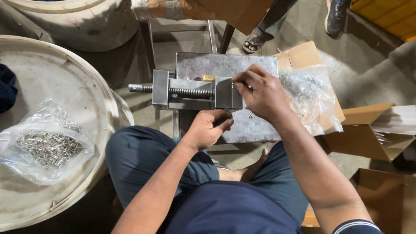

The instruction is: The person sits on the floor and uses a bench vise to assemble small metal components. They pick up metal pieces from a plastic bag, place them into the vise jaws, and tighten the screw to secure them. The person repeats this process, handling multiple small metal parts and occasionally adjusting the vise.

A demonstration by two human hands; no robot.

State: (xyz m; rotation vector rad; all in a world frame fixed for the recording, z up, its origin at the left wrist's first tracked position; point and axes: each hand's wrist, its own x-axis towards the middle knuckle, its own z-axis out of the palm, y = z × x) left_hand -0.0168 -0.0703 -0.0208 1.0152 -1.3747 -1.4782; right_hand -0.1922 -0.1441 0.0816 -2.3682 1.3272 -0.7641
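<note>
Right fingers: the right hand (260, 93) pinches its fingertips together at the top edge of the vise's block jaw; whatever small part they hold is hidden, and it cannot be made out.
Left fingers: the left hand (210, 126) is curled into a loose fist just below the vise, thumb against the knuckles; whether it holds anything cannot be told.
Vise: a small steel machine vise (195, 92) sits on a grey metal plate (225, 65) between the person's knees, directly ahead of both hands.
Long axis: the threaded screw (190, 92) runs left to right, its bare end pointing left, away from the right hand.
Nearer hand: the right, touching the jaw; the left lies just beneath.
Small brass piece: a yellow block (208, 78) shows atop the vise, just left of the right fingertips.
Surroundings: a clear crinkled plastic bag (310, 93) of shiny metal parts lies on cardboard at right; another bag of pins (45, 145) rests on a round white drum lid (82, 86) at left.
</note>
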